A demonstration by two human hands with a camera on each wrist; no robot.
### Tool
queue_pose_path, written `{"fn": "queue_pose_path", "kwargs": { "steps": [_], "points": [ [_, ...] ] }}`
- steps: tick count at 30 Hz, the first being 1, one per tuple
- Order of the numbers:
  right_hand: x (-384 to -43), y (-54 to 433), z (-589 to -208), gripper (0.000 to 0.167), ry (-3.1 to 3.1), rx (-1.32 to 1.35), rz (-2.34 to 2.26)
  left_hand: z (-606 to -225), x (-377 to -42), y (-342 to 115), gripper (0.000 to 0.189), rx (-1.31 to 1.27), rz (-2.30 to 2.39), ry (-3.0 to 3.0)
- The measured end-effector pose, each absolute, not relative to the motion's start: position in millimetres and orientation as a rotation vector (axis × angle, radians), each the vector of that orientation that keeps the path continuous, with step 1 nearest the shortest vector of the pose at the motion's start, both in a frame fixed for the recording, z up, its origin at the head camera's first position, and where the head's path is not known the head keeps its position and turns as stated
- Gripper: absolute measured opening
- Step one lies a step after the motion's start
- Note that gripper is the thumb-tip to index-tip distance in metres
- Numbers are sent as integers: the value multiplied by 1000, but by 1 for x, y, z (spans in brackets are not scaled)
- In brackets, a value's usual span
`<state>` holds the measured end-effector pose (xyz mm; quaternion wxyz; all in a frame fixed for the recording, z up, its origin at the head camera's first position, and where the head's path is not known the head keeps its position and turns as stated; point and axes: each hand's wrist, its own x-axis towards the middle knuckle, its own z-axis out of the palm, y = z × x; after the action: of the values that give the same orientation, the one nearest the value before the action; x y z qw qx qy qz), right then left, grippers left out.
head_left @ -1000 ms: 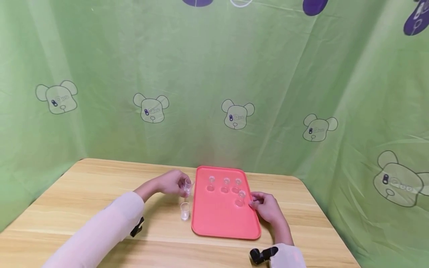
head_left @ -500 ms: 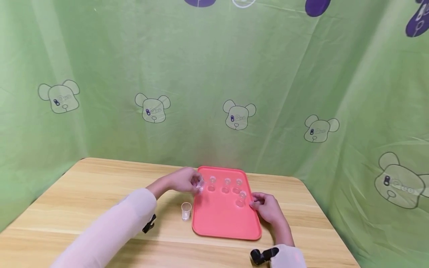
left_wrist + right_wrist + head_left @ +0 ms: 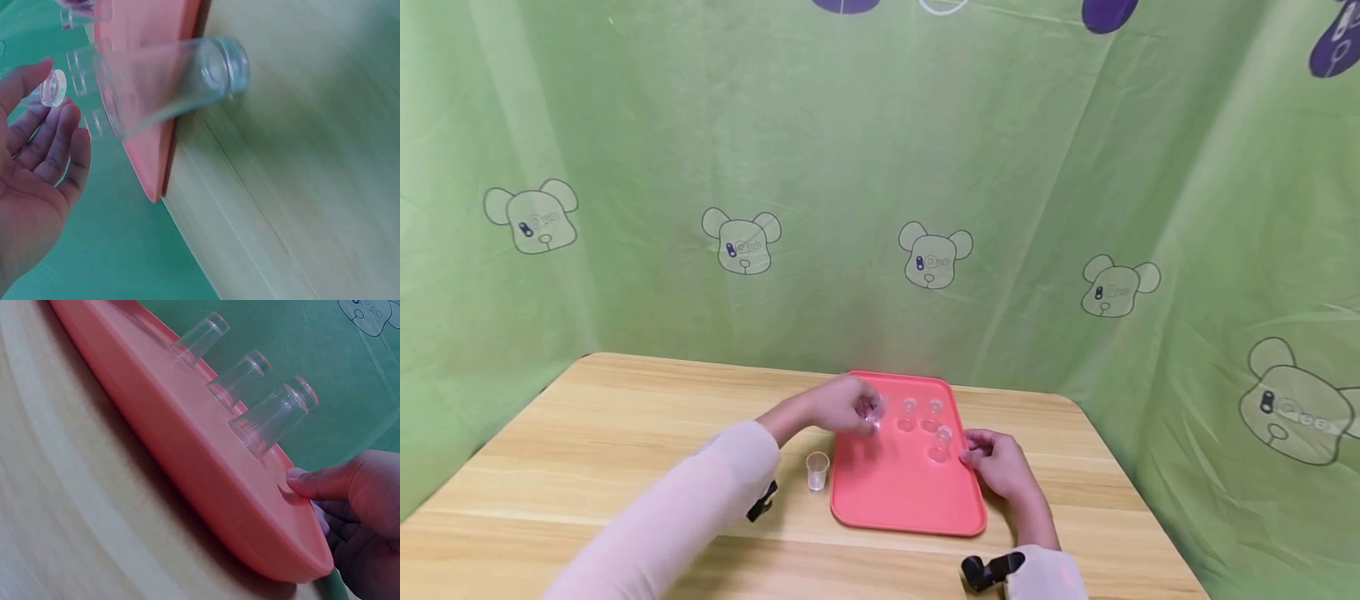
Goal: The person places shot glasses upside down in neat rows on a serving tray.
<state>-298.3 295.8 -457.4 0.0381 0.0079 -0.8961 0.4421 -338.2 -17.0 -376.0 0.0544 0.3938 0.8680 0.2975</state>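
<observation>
My left hand (image 3: 842, 406) is over the far left part of the red tray (image 3: 887, 500), pinching a clear shot glass (image 3: 54, 87) by its thick base between thumb and fingers. The right hand (image 3: 1000, 467) grips the tray's right edge, thumb (image 3: 306, 482) on the rim and fingers outside it. Upside-down shot glasses stand on the tray: two toward the back (image 3: 909, 414) and one (image 3: 942, 446) near the right thumb. Another tray glass is mostly hidden by the left hand. An upright shot glass (image 3: 817, 472) stands on the table, left of the tray.
The wooden table (image 3: 647, 400) reaches back to a green curtain (image 3: 835, 167) with bear-head prints, which also closes in both sides. A black wrist strap mount (image 3: 992, 572) sits on the right sleeve, and another (image 3: 763, 502) on the left.
My left hand has carried its shot glass rightward from beside the tray to over its far left part, covering the glass there. The right hand stays on the tray's edge.
</observation>
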Motion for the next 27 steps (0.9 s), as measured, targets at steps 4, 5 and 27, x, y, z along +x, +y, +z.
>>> {"fn": "queue_pose_path", "kwargs": {
  "steps": [4,5,27],
  "points": [
    [-298,296,-457,36,-2751,28,1350,-375,-336,-7,16,1206,899,2646],
    [-298,296,-457,36,-2749,27,1350,-375,-336,-5,18,1206,896,2648],
    [-298,296,-457,36,-2745,19,1383,-383,-333,30,18,992,922,2803]
  ]
}}
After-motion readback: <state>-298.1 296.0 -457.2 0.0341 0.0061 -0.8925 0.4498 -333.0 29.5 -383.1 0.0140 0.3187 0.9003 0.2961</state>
